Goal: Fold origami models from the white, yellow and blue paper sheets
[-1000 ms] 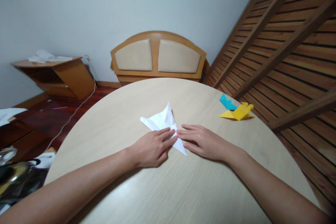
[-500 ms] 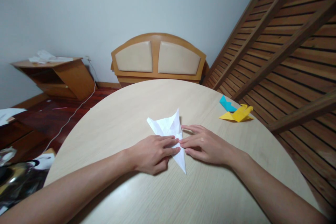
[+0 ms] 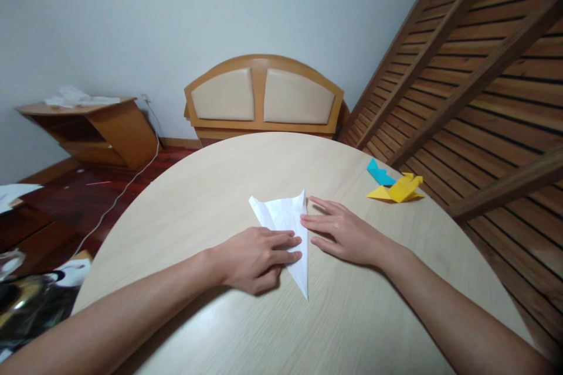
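Over the last 1 s we see the white folded paper [image 3: 287, 228] turned clockwise on the table [image 3: 229, 187]: its far tip has swung from upper left of centre toward the right, and its near point now aims straight toward us. The right hand [image 3: 347, 234] has slid up its right edge; the left hand [image 3: 257, 255] pressed flatter, lower.

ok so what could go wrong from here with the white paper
The left hand lies flat on the folded white paper, and the right hand only touches its right edge with the fingertips. If either hand slips on the smooth table, the paper may turn and the crease come out crooked. The sharp lower tip pokes out past the left hand unsupported, so it could bend or crumple.
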The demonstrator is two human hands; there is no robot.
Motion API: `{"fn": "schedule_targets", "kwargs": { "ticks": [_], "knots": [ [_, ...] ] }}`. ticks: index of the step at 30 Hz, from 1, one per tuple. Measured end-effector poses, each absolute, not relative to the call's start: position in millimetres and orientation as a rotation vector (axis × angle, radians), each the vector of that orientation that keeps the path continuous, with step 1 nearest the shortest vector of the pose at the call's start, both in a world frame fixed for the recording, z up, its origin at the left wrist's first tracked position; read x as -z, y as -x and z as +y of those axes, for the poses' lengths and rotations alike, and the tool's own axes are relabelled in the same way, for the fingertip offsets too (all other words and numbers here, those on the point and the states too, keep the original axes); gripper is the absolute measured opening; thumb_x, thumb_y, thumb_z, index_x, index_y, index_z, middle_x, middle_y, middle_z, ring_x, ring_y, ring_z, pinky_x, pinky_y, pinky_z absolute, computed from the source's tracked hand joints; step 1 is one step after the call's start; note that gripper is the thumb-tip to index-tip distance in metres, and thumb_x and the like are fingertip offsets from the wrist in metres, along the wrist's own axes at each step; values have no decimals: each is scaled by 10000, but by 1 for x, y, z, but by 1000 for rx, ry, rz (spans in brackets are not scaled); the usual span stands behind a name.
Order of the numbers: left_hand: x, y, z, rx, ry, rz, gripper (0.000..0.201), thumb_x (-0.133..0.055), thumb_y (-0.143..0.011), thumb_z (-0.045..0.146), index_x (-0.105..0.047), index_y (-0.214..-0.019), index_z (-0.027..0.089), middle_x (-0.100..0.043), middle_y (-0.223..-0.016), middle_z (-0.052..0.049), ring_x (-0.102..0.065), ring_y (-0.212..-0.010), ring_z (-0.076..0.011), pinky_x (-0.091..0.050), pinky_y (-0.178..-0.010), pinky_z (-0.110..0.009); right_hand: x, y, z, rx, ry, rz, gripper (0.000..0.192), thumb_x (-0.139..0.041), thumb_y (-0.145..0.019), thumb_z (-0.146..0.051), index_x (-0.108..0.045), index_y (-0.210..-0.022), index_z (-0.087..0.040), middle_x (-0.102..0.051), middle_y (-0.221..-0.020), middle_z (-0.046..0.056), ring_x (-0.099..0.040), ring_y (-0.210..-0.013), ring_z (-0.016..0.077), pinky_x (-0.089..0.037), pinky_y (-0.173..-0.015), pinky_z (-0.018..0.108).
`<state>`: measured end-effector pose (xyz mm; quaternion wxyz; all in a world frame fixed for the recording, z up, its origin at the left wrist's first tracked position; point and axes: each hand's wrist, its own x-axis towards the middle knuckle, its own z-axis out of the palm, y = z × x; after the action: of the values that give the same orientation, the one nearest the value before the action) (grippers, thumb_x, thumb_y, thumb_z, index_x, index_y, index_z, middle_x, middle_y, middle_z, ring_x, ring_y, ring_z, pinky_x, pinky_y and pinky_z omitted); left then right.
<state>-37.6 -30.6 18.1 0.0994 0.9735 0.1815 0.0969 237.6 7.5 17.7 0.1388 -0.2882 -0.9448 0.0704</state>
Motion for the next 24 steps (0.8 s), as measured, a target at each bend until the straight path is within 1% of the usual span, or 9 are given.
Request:
{"fn": "schedule_targets", "kwargs": {
  "ticks": [3, 6, 11, 15, 17, 20, 24],
  "knots": [
    [-18, 38, -31, -277, -2873, 539, 527, -499, -864, 206, -556, -1384, 147, -503, -1491, -153, -570, -1287, -311, -479, -1071, -434, -13, -241, 13, -199, 922, -2725, 450, -536, -988, -403, -573, -1413, -260, -577, -1451, 6, -305, -1484, 305, -350, -1167, 520],
    [-19, 38, -31, -274, -2871, 535, 531, -502, -858, 206, -557, -1382, 149, -502, -1494, -150, -565, -1293, -316, -483, -1067, -441, -10, -243, 16, -194, 995, -2719, 492, -496, -1001, -461, -529, -1451, -263, -528, -1494, 0, -280, -1493, 312, -342, -1173, 528],
    [-19, 38, -31, -288, -2872, 519, 532, -503, -854, 201, -557, -1380, 149, -500, -1495, -152, -562, -1298, -316, -488, -1062, -439, -10, -241, 16, -197, 1086, -2676, 518, -477, -1001, -496, -520, -1459, -258, -519, -1504, 23, -261, -1501, 312, -326, -1180, 536],
    [-18, 38, -31, -302, -2866, 511, 532, -505, -853, 203, -558, -1379, 151, -507, -1489, -154, -570, -1290, -315, -487, -1060, -440, -12, -236, 12, -232, 998, -2700, 509, -495, -997, -484, -525, -1454, -261, -510, -1513, 39, -244, -1508, 300, -287, -1197, 538],
    [-17, 38, -31, -309, -2864, 505, 536, -508, -850, 205, -557, -1381, 146, -508, -1487, -160, -573, -1286, -315, -485, -1062, -441, -11, -235, 11, -288, 970, -2733, 540, -480, -1003, -497, -467, -1493, -271, -458, -1550, 30, -212, -1518, 295, -262, -1208, 539],
    [-17, 38, -31, -306, -2862, 501, 536, -510, -849, 206, -561, -1379, 141, -501, -1493, -160, -567, -1293, -315, -481, -1066, -438, -8, -236, 14, -344, 1059, -2707, 582, -453, -1008, -523, -384, -1537, -290, -394, -1588, 30, -180, -1525, 303, -229, -1216, 559],
    [-18, 38, -30, -310, -2854, 493, 542, -515, -841, 203, -560, -1377, 140, -498, -1496, -158, -559, -1302, -316, -483, -1064, -438, -2, -239, 24, -320, 1203, -2655, 592, -438, -995, -570, -416, -1522, -300, -397, -1587, 34, -179, -1522, 335, -230, -1203, 591]
  ]
}}
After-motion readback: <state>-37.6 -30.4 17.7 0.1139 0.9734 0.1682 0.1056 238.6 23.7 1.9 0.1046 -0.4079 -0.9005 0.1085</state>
